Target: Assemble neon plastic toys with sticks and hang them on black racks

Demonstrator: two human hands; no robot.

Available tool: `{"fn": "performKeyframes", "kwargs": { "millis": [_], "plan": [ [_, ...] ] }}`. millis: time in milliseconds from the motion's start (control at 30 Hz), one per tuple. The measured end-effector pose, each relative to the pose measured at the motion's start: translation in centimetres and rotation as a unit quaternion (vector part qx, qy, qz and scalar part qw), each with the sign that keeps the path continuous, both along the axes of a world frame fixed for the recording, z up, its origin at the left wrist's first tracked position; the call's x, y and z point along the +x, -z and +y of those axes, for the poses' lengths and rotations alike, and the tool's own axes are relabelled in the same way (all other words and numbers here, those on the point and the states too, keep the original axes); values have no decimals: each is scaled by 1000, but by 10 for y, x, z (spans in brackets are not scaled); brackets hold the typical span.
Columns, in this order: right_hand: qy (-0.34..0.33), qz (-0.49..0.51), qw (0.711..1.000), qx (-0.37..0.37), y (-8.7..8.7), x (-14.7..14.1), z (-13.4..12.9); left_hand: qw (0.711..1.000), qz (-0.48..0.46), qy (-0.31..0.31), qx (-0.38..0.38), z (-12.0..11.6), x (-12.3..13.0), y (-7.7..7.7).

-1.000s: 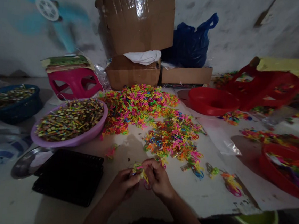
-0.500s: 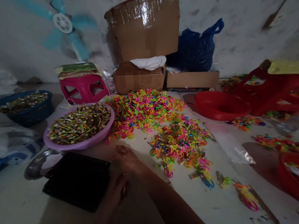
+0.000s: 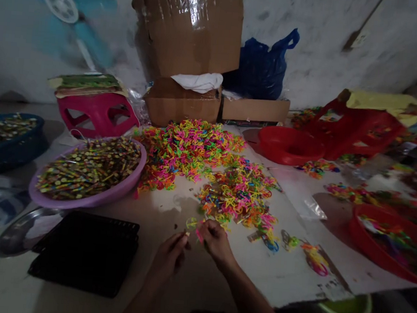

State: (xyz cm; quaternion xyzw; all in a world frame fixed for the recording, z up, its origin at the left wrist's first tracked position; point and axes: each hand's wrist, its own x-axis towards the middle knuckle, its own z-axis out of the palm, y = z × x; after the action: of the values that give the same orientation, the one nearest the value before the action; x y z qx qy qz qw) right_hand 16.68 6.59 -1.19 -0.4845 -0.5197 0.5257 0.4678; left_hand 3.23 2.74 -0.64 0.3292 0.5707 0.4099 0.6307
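Note:
My left hand (image 3: 171,253) is closed near the table's front, pinching a small pale-tipped piece that looks like one of the short patterned sticks. Just right of it, my right hand (image 3: 216,240) pinches pink and yellow-green plastic pieces (image 3: 199,229). The two hands are close together but apart. Beyond them lies a large pile of colourful plastic pieces (image 3: 195,145), with a looser heap (image 3: 240,193) nearer. A purple basin (image 3: 139,170) full of short patterned sticks (image 3: 91,165) is at the left. Black trays (image 3: 86,253) lie in front of it.
A metal dish (image 3: 4,243) and a blue basin (image 3: 23,147) are at the left. Behind are a pink stool (image 3: 95,110), a fan (image 3: 61,5), cardboard boxes (image 3: 200,34) and a blue bag (image 3: 262,68). Red basins (image 3: 289,146) and a red stool (image 3: 356,133) stand right.
My right hand has moved from the bare table near the purple basin rightward to the heap's near edge and now holds plastic pieces. My left hand has come up beside it. The view has shifted right.

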Motion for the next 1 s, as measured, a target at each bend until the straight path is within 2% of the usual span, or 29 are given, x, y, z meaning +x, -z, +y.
{"fn": "performKeyframes", "kwargs": {
  "millis": [100,267,400,500,567,633,667,733,767,800,833,900,933,1000],
  "plan": [
    [-20,22,1000,10,-2,-1,-7,998,33,46,31,0,7,-10],
    [-35,-3,998,45,1,-3,-10,992,95,78,37,-7,1,-19],
    [-27,-5,999,45,-1,-7,-15,976,156,122,93,-11,-1,-23],
    [-14,-47,998,46,-5,-4,-14,953,198,147,175,-6,4,-23],
    [-27,-120,991,57,-10,10,-5,949,201,148,190,3,9,-20],
    [4,-258,964,65,-20,36,11,963,185,85,178,11,11,-12],
    [49,-345,935,69,-26,52,22,967,176,28,181,13,10,-5],
    [188,-510,836,76,-41,80,47,958,169,-89,215,15,4,17],
    [240,-561,788,83,-48,90,60,949,171,-121,236,14,0,30],
    [259,-590,758,97,-54,94,75,945,168,-129,249,13,-4,45],
    [243,-603,752,110,-58,92,90,950,160,-121,240,11,-8,59],
    [138,-594,782,128,-60,72,121,958,153,-101,220,9,-13,83],
    [77,-584,799,122,-58,55,135,957,159,-105,216,10,-15,91],
    [23,-581,805,114,-46,14,161,955,184,-121,199,17,-18,96]
  ]
}}
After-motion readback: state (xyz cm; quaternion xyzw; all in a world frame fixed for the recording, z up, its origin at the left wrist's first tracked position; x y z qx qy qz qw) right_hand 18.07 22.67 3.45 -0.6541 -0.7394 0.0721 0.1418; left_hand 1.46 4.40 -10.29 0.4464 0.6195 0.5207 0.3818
